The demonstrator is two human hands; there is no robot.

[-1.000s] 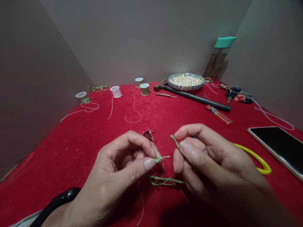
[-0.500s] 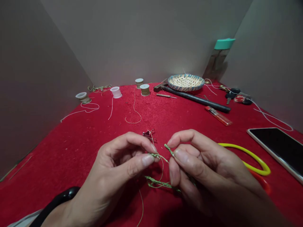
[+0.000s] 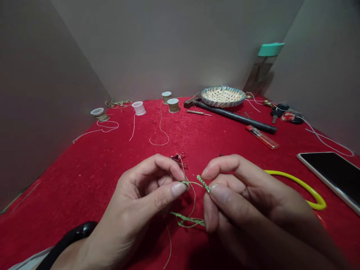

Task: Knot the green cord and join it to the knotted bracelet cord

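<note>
Between thumb and forefinger, my left hand (image 3: 149, 198) pinches a green cord whose thin strand crosses toward the right. My right hand (image 3: 239, 198) is closed on a short green braided cord (image 3: 203, 182); its tip sticks up from the thumb and finger. More green knotted cord (image 3: 188, 219) hangs below, between the hands. A dark binder clip (image 3: 176, 158) lies just beyond my left fingertips, with a pale thread running down from it. The cord inside each grip is hidden by the fingers.
Thread spools (image 3: 173, 105) stand at the back left. A hammer (image 3: 236, 117), a woven basket (image 3: 222, 96), an awl (image 3: 199, 112) and a lighter (image 3: 262, 137) lie at the back right. A phone (image 3: 334, 176) and a yellow ring (image 3: 298, 183) are right, a bottle (image 3: 261, 67) behind.
The view has shifted slightly, so the things on the table sit a little differently. Both hands keep their pinches, with the green cord nearly unmoved between them.
</note>
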